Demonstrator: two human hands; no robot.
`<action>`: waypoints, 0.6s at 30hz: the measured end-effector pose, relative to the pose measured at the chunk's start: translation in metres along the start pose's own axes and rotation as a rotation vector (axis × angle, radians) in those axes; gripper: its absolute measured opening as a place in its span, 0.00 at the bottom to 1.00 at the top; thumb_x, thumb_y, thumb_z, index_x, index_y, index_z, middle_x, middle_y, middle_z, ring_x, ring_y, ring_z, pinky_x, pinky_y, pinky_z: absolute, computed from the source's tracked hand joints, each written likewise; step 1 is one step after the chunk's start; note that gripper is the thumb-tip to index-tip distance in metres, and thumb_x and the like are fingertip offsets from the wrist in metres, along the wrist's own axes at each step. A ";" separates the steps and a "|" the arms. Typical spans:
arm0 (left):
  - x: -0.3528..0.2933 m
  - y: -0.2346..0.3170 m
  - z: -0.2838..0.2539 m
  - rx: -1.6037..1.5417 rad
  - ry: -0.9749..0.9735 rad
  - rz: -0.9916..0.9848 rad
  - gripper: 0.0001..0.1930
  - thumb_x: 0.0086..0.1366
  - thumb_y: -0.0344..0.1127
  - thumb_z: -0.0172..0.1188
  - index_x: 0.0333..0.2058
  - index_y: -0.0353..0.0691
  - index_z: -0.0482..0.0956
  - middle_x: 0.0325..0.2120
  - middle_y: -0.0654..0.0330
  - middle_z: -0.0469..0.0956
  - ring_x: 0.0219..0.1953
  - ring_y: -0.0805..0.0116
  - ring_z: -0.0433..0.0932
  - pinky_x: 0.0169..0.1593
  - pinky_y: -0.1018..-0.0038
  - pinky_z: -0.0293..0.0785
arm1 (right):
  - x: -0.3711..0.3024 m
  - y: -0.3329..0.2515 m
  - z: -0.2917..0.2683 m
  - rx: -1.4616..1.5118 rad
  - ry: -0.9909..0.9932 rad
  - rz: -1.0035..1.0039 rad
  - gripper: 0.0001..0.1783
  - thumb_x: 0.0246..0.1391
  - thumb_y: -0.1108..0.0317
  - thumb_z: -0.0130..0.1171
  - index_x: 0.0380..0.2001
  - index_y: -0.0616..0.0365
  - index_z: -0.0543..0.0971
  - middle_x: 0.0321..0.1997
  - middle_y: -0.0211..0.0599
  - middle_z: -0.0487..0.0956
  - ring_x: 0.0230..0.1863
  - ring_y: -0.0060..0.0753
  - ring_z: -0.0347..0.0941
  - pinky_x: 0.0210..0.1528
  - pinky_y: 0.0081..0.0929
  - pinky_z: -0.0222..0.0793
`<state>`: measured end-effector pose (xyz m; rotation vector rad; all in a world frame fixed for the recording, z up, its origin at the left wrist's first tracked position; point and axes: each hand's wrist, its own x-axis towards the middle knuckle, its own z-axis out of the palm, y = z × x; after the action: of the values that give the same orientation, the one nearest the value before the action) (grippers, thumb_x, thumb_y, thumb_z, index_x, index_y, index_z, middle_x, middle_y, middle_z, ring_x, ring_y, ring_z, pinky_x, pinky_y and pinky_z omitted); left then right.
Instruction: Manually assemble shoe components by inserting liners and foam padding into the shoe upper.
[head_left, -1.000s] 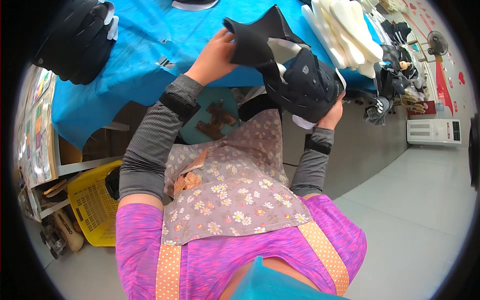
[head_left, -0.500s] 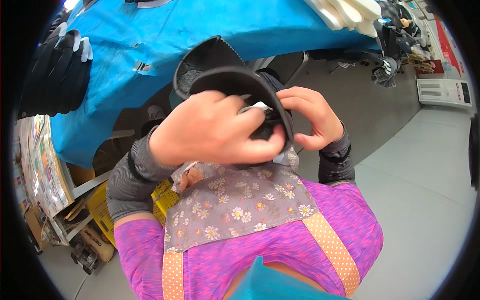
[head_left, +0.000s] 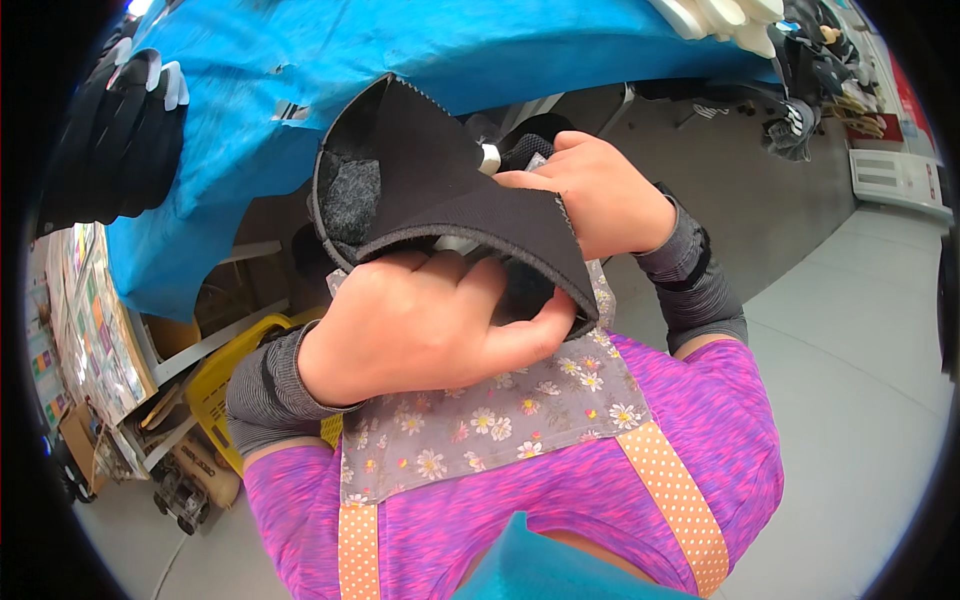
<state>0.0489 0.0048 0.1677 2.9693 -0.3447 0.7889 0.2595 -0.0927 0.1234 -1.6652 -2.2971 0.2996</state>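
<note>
A black shoe upper (head_left: 430, 170) with a fuzzy grey lining is held up in front of my apron, its opening turned toward me. My left hand (head_left: 410, 320) is closed on the near rim, with the fingers reaching inside and the thumb at the right end of the edge. My right hand (head_left: 610, 195) is closed at the upper's far right side, its index finger beside a small white piece (head_left: 489, 158). What that white piece belongs to is hidden. Part of the lining shows in the left fold.
A blue-covered table (head_left: 400, 40) stands ahead, with stacked black pieces (head_left: 115, 150) at its left and cream foot-shaped forms (head_left: 720, 18) at its far right. A yellow crate (head_left: 215, 385) sits low at my left. A white appliance (head_left: 900, 182) stands far right.
The upper has been turned and spread wider, so more of its outside shows. My right hand has moved up and away from the near rim to the far side. The left stays on the rim.
</note>
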 end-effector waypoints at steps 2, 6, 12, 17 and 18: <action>-0.003 0.002 0.003 -0.068 0.071 -0.085 0.19 0.49 0.35 0.58 0.40 0.67 0.75 0.24 0.68 0.70 0.20 0.75 0.70 0.18 0.82 0.62 | 0.005 0.001 0.005 0.060 -0.023 -0.013 0.28 0.32 0.56 0.68 0.41 0.49 0.76 0.20 0.29 0.74 0.25 0.34 0.70 0.36 0.27 0.59; -0.013 -0.004 -0.009 -0.002 0.041 0.026 0.18 0.48 0.37 0.60 0.39 0.66 0.72 0.29 0.64 0.75 0.24 0.70 0.71 0.21 0.83 0.62 | 0.006 0.005 0.017 0.134 0.183 -0.111 0.26 0.30 0.60 0.68 0.39 0.50 0.76 0.21 0.30 0.74 0.28 0.34 0.72 0.45 0.29 0.63; -0.040 -0.007 -0.025 -0.294 0.066 -0.023 0.09 0.49 0.33 0.59 0.30 0.42 0.72 0.32 0.51 0.79 0.34 0.59 0.79 0.28 0.77 0.72 | -0.015 -0.002 -0.003 -0.027 0.218 -0.168 0.29 0.21 0.58 0.70 0.34 0.57 0.77 0.24 0.32 0.76 0.36 0.39 0.76 0.51 0.35 0.70; -0.030 -0.012 -0.037 -0.265 0.075 -0.285 0.20 0.40 0.33 0.61 0.35 0.31 0.77 0.35 0.51 0.79 0.36 0.57 0.79 0.35 0.70 0.77 | -0.018 -0.014 -0.028 -0.414 0.532 -0.127 0.15 0.30 0.65 0.61 0.28 0.57 0.79 0.28 0.29 0.80 0.24 0.28 0.71 0.43 0.29 0.69; -0.025 -0.015 -0.037 -0.247 0.009 -0.334 0.23 0.38 0.33 0.62 0.38 0.33 0.76 0.32 0.55 0.77 0.31 0.60 0.77 0.31 0.71 0.75 | -0.015 -0.014 -0.029 -0.476 0.503 -0.116 0.14 0.33 0.66 0.59 0.29 0.58 0.79 0.31 0.29 0.81 0.26 0.26 0.72 0.44 0.28 0.68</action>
<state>0.0130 0.0285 0.1876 2.6877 0.0528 0.6653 0.2616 -0.1118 0.1541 -1.5528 -2.1492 -0.6656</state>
